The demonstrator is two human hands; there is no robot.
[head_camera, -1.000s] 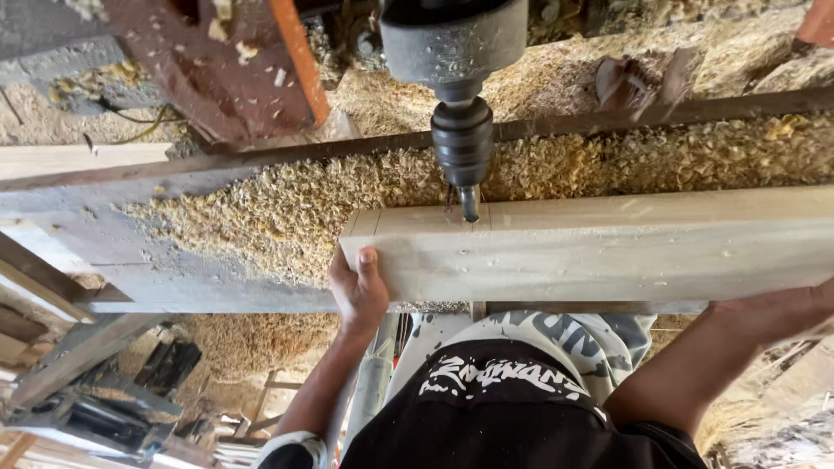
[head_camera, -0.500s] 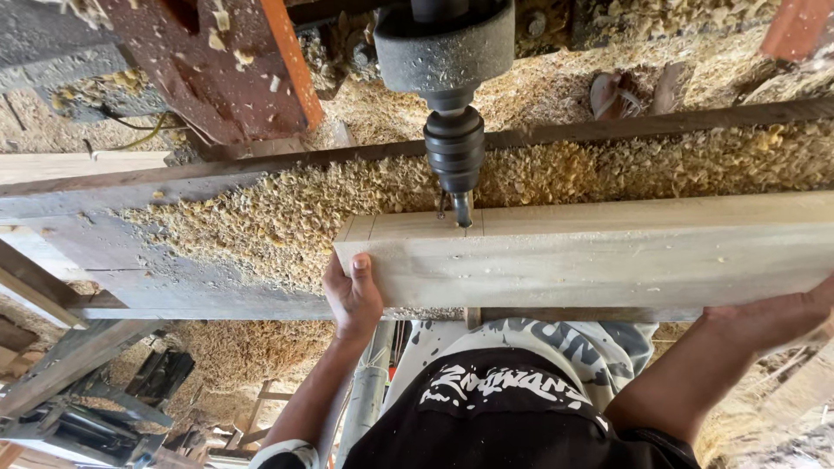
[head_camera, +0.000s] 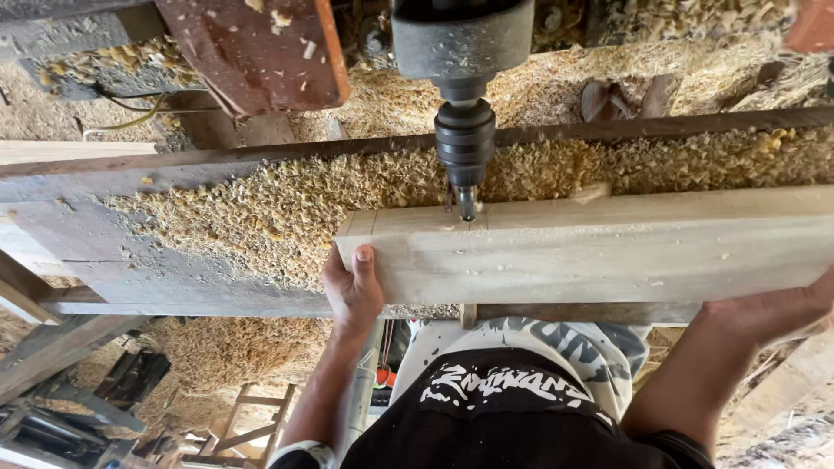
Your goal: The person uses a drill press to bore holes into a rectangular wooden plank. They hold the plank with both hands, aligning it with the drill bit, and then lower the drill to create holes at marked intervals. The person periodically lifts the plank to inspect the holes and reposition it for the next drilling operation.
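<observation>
A long pale wooden beam (head_camera: 608,252) lies across a worn machine table (head_camera: 130,234), its left end near the middle of the view. My left hand (head_camera: 352,291) grips that end from below, thumb pressed on the near face. My right hand (head_camera: 795,308) holds the beam's near edge at the far right, partly cut off by the frame. A dark drill chuck (head_camera: 465,148) hangs from a grey machine head (head_camera: 460,39). Its bit (head_camera: 467,206) meets the beam's top face near pencil lines.
Thick yellow wood shavings (head_camera: 287,204) cover the table behind the beam. A dark rail (head_camera: 651,128) runs along the back. A reddish-brown machine arm (head_camera: 261,48) stands top left. Wooden frames and scrap (head_camera: 95,382) lie below the table at left.
The view has shifted slightly. The beam and both hands stay in nearly the same place, and the bit still sits at the beam's top face. A chip lies by the beam's back edge.
</observation>
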